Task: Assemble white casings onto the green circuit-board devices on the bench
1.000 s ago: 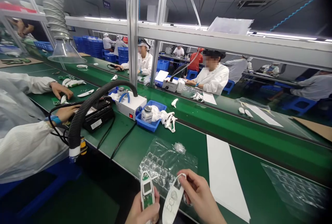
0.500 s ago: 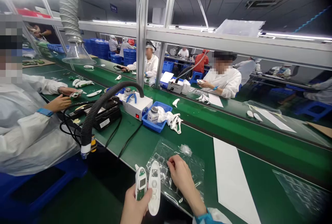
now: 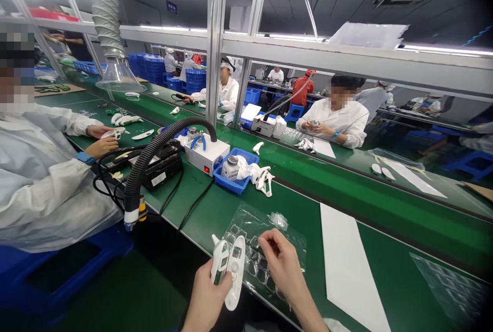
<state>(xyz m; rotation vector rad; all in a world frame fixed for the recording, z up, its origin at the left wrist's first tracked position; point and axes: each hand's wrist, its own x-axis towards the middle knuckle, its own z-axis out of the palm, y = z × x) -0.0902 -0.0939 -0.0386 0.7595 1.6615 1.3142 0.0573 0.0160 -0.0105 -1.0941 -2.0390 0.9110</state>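
My left hand (image 3: 208,286) is closed round an open ear thermometer body (image 3: 219,261) with a pointed tip, a small display and a green circuit board. The same hand grips a long white thermometer cover (image 3: 235,275), its inner side towards me, beside the body. Over a clear plastic sheet (image 3: 252,214) bearing several small square transparent pieces (image 3: 260,273), my right hand (image 3: 283,260) has thumb and forefinger pinched together. What may be between those fingertips is too small or hidden to make out.
A crumpled clear wrapper (image 3: 279,220) lies behind the sheet, with white paper (image 3: 350,260) to its right. A blue tray (image 3: 233,184) holds a bottle. A white box (image 3: 207,153) and black hose (image 3: 142,168) stand left. A co-worker (image 3: 50,168) sits at far left.
Both my hands have shifted slightly right in the view. The thermometer body has turned, showing more of its edge. My right hand has turned and stays pinched over the sheet.
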